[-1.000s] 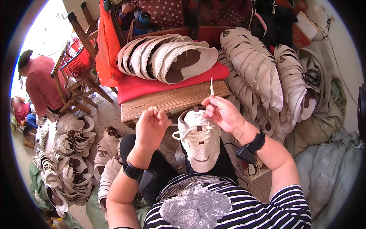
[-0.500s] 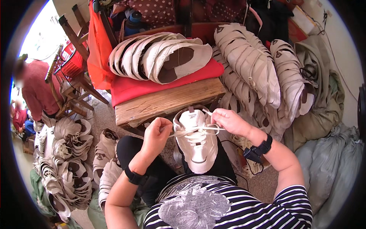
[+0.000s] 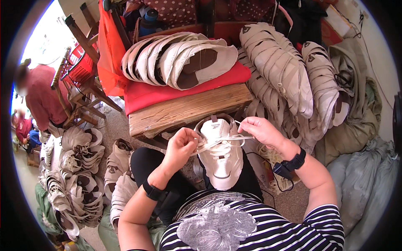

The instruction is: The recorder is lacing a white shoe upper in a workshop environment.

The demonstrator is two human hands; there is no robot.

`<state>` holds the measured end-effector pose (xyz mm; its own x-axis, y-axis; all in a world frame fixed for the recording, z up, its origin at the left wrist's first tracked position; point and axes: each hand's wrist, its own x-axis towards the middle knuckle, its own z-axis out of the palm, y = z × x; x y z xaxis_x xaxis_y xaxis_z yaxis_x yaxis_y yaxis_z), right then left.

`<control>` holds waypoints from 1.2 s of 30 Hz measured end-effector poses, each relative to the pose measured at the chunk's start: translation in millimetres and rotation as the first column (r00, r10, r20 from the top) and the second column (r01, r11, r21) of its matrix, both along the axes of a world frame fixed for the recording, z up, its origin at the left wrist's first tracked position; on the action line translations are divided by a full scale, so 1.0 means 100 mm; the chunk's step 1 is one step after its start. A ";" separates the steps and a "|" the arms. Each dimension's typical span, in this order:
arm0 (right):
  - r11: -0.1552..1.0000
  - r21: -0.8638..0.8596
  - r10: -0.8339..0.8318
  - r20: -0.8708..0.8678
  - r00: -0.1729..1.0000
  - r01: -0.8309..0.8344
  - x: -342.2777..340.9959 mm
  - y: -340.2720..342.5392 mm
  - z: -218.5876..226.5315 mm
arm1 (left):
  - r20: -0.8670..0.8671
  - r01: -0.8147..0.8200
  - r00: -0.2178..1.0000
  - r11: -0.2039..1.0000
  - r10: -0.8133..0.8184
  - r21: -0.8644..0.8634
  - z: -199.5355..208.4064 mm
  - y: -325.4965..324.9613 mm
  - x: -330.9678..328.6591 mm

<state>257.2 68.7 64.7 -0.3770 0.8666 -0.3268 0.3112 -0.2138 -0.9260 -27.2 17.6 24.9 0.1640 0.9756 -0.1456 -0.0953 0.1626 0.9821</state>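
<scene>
Between my knees sits a cream shoe upper (image 3: 220, 168), toe toward me, its tongue raised at the far end. A cream shoelace (image 3: 222, 140) crosses over the tongue, with a loop at its right side. My left hand (image 3: 181, 147) is closed in a pinch on the lace at the left edge of the shoe upper. On the right side, my right hand (image 3: 261, 131) pinches another part of the lace between thumb and fingers. The lace between the hands lies close over the eyelets; whether it is knotted I cannot tell.
Ahead stands a wooden bench (image 3: 190, 109) with a red cloth (image 3: 138, 98) and a row of nested shoe uppers (image 3: 180, 58). More stacked uppers (image 3: 276, 67) stand at right, others (image 3: 81, 180) lie on the floor at left. Grey sacks (image 3: 360, 180) lie at right. A person (image 3: 46, 94) is at far left.
My left hand has come in closer to the shoe upper, and my right hand has shifted slightly right. The whole view has shifted a little.
</scene>
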 end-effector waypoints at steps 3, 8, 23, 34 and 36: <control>0.998 0.019 0.053 -0.003 0.999 -0.052 0.04 0.00 -0.08 | 0.166 0.055 0.986 0.985 -0.027 -0.161 0.14 0.06 0.02; 0.992 0.005 0.130 0.048 0.990 -0.130 0.00 0.05 -0.13 | 0.120 0.153 0.985 0.946 -0.123 -0.284 0.16 0.21 -0.05; 0.977 -0.149 0.149 -0.034 0.988 -0.153 -0.14 0.15 -0.14 | -0.321 0.197 0.917 0.968 -0.238 -0.156 0.38 0.25 0.03; 0.642 0.589 0.119 0.555 0.823 -0.491 -0.19 0.20 0.00 | -0.816 0.553 0.535 0.820 -0.218 0.144 0.37 0.44 -0.21; 0.691 0.543 0.195 0.496 0.846 -0.477 -0.16 0.28 0.09 | -0.803 0.556 0.537 0.824 -0.257 0.108 0.34 0.49 -0.19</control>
